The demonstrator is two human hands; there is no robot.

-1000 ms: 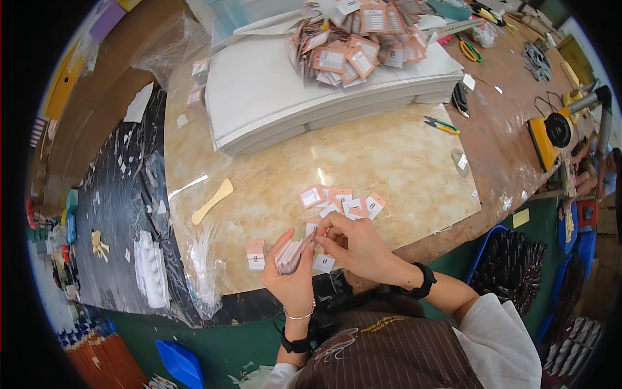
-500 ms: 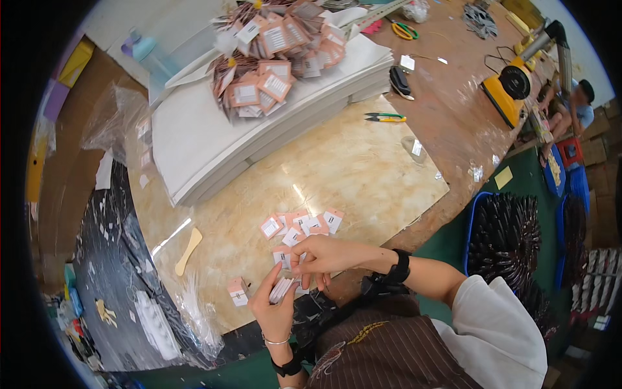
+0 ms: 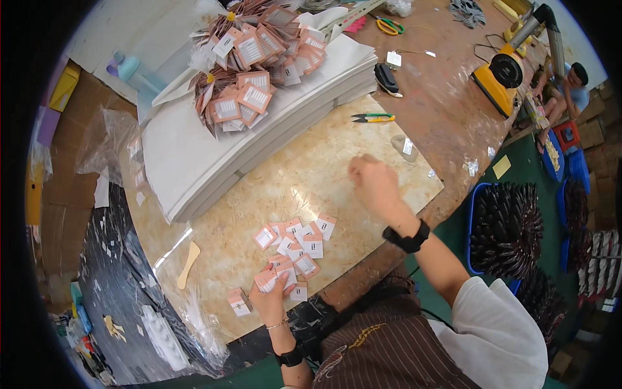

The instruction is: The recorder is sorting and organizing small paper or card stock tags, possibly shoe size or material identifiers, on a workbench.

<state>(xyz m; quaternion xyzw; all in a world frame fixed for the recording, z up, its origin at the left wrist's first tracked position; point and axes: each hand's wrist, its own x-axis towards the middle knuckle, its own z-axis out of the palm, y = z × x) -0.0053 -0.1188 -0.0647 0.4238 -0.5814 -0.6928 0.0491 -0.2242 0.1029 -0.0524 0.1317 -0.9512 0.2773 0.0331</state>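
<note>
Left hand (image 3: pixel 266 302): a small stack of pink-and-white tags (image 3: pixel 264 281) is being gripped between thumb and fingers, near the close edge of the marbled board (image 3: pixel 353 211). Right hand (image 3: pixel 374 181): blurred, it is being held well apart from the stack, toward the board's right side; whether anything is being gripped by it cannot be told. Loose tags (image 3: pixel 313 246): an overlapping cluster is being borne by the board, just beyond and to the right of the left hand. Tag bundle (image 3: pixel 239 302): it is being borne by the board, left of the left hand. Pale spatula (image 3: pixel 188 265): it is lying farther left. Green-and-yellow snips (image 3: pixel 374 118): these are lying beyond the right hand. White sheets (image 3: pixel 188 155): a large heap of tags (image 3: pixel 253 94) is being supported on top.
</note>
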